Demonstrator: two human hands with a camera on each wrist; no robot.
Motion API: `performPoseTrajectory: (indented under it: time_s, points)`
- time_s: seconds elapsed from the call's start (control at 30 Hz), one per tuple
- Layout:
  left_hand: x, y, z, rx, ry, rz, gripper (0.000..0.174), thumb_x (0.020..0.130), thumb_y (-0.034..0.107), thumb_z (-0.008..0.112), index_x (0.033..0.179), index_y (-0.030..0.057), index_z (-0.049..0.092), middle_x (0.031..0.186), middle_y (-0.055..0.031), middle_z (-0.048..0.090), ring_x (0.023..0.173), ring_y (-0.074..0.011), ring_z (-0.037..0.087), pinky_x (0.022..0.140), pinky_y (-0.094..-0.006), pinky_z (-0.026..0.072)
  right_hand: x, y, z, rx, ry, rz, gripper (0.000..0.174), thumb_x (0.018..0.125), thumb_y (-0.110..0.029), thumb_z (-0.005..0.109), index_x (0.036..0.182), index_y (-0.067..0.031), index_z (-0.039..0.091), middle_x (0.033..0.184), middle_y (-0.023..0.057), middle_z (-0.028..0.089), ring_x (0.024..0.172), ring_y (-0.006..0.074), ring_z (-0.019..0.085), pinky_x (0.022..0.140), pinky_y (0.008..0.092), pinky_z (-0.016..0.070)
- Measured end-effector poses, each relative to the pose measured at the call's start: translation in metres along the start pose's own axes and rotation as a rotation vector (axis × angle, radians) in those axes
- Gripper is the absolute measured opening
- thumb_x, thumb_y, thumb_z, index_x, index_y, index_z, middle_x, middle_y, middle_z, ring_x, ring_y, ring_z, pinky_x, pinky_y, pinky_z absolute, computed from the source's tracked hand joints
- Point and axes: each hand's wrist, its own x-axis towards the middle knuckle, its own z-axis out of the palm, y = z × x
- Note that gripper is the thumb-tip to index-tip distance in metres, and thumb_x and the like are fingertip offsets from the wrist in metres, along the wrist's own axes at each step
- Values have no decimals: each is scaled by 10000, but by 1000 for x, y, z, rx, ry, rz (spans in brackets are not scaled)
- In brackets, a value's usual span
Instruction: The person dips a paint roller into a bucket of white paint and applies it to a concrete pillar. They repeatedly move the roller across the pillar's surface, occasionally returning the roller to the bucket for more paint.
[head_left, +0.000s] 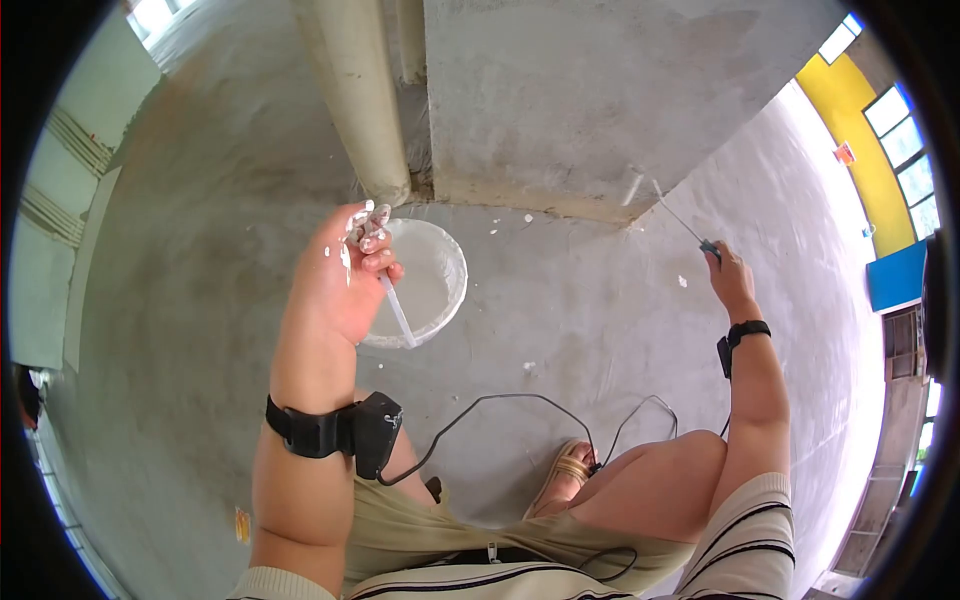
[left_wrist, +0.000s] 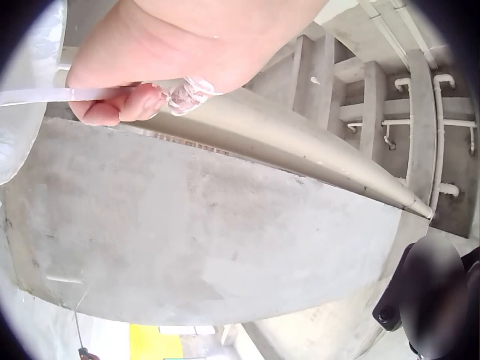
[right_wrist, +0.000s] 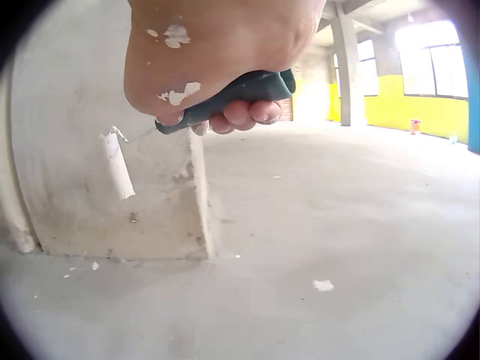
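Grips the roller handle (right_wrist: pixel 229 95) in the right hand (right_wrist: pixel 225 45), with the roller head (right_wrist: pixel 118 169) ahead-left, perhaps touching the wall (right_wrist: pixel 79 206); clasps the bucket handle (head_left: pixel 397 310) in the left hand (head_left: pixel 345 265), above the paint bucket (head_left: pixel 458 255). Could spill through a slip of paint-smeared fingers (head_left: pixel 376 243).

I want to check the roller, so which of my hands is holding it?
Your right hand holds the roller by its dark green grip; your left hand holds the bucket by its white handle.
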Motion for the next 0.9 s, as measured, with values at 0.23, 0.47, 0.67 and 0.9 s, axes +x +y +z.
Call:
performPoseTrajectory:
  time_s: [0.23, 0.47, 0.67, 0.9]
  points:
    - [1, -1, -3, -3, 14, 2, 170, 845, 236, 575, 787, 82, 534, 584, 46, 380, 530, -82, 357, 640, -285, 339, 26, -41, 23, -124, -78, 12, 222, 929, -289, 472, 1042, -109, 534, 937, 143, 656, 852, 345, 625, 681, 446, 490]
    - [-2, -3, -6, 17, 82, 51, 214, 852, 251, 576, 872, 39, 553, 577, 51, 375, 526, -71, 342, 649, -273, 330, 78, -183, 59, -44, -188, -261, 313, 944, -308, 439, 1108, -60, 537, 934, 164, 660, 858, 339, 639, 701, 433, 506]
    - [-3, -2, -6, 50, 109, 52, 220, 854, 257, 570, 887, 40, 557, 577, 58, 374, 533, -68, 344, 652, -264, 331, 91, -173, 70, -92, -22, -422, 272, 940, -276, 462, 1064, -54, 561, 885, 162, 655, 810, 312, 643, 655, 395, 515]
    - [-4, -5, -12, 51, 114, 19, 238, 863, 259, 553, 930, 31, 559, 590, 59, 385, 538, -68, 343, 650, -261, 331, 54, -4, 61, -107, 218, -239, 202, 884, -196, 554, 1040, -67, 565, 895, 120, 653, 757, 305, 634, 618, 390, 511]
